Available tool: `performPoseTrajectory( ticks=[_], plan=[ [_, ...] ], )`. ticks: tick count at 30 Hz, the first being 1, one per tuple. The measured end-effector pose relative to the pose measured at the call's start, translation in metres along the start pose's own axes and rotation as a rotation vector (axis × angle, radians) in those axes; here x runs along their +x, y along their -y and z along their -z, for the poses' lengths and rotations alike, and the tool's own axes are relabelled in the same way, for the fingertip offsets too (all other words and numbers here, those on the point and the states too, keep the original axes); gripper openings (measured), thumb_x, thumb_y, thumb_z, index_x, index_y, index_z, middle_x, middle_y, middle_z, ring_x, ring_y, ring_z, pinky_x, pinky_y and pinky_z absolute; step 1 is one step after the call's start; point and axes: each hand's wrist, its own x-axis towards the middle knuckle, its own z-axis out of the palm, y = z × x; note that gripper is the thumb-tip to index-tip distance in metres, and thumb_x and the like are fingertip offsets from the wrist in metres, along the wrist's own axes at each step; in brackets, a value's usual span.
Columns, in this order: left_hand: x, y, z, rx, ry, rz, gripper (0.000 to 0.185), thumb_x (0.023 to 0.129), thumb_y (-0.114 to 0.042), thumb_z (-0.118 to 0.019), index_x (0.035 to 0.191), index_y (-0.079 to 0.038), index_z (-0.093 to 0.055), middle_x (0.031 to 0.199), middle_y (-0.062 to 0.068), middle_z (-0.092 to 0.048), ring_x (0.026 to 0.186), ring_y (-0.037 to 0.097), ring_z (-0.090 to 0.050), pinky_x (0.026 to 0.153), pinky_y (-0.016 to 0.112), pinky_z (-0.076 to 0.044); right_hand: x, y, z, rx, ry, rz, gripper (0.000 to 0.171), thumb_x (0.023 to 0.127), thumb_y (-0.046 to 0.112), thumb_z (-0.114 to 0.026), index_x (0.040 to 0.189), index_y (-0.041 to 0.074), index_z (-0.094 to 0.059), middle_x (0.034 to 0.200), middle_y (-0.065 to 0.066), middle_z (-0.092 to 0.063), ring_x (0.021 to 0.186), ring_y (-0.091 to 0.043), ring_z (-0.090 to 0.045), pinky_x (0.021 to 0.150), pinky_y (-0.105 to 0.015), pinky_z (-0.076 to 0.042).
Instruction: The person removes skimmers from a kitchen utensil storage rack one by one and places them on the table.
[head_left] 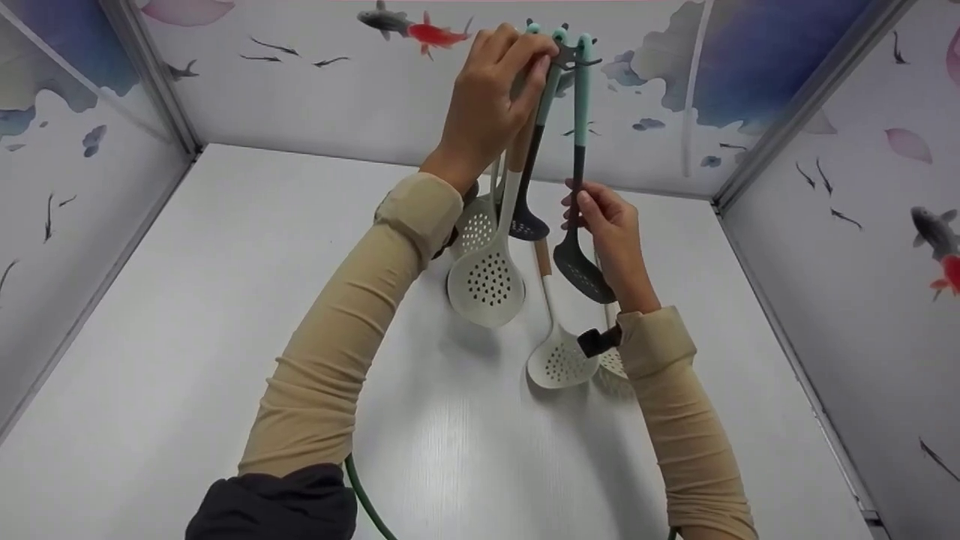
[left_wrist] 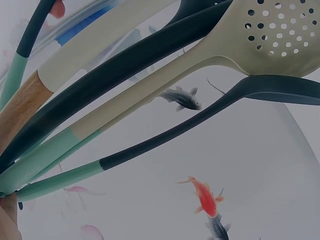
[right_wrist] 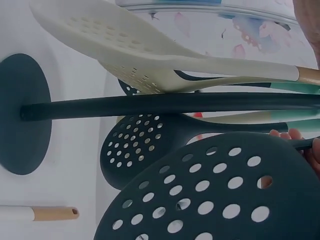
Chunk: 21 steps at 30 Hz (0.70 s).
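Note:
My left hand (head_left: 491,97) grips the hooked top of a dark utensil stand (right_wrist: 165,106), whose round base shows in the right wrist view. My right hand (head_left: 611,229) pinches the dark shank of a perforated skimmer (head_left: 581,270), its mint handle end up at the hooks. Several other utensils hang around the post: a white skimmer (head_left: 487,289) with a wooden handle, a dark perforated skimmer (right_wrist: 132,145), and a cream perforated skimmer (left_wrist: 282,35) with a mint handle. The left forearm hides part of this cluster in the head view.
A white skimmer (head_left: 562,364) with a wooden handle lies on the white table (head_left: 262,300). Another pale skimmer (head_left: 613,364) beside it is partly hidden by the right wrist. Printed panels (head_left: 300,97) with fish stand at the back and both sides.

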Motion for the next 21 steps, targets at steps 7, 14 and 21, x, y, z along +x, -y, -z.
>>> performPoseTrajectory(
  ticks=[7,14,21],
  plan=[
    [0.001,0.0,0.0,-0.006,0.004,-0.006,0.034,0.098,-0.031,-0.041,0.115,-0.011,-0.062,0.104,0.008,-0.058,0.104,0.017,-0.047,0.094,0.012,-0.037,0.002,0.005,0.005,-0.03,-0.088,-0.01,0.026,0.095,0.012,-0.051,0.114,-0.004,-0.06,0.089,-0.004,-0.064,0.079,-0.015,-0.058,0.075,-0.024,-0.053],
    [0.001,-0.001,-0.001,-0.007,0.006,0.0,0.034,0.098,-0.031,-0.042,0.114,-0.011,-0.063,0.105,0.008,-0.059,0.105,0.018,-0.047,0.094,0.011,-0.037,-0.002,0.004,0.022,-0.083,-0.165,-0.006,0.023,0.093,0.014,-0.055,0.11,0.0,-0.06,0.091,-0.003,-0.063,0.082,-0.016,-0.058,0.076,-0.024,-0.053],
    [0.001,0.0,-0.001,-0.014,-0.011,-0.006,0.033,0.097,-0.031,-0.043,0.113,-0.011,-0.063,0.104,0.008,-0.059,0.104,0.018,-0.047,0.092,0.011,-0.038,-0.013,-0.01,0.054,-0.209,-0.193,-0.043,0.028,0.091,0.016,-0.059,0.11,-0.004,-0.059,0.089,0.0,-0.062,0.079,-0.011,-0.057,0.07,-0.019,-0.049]
  ],
)
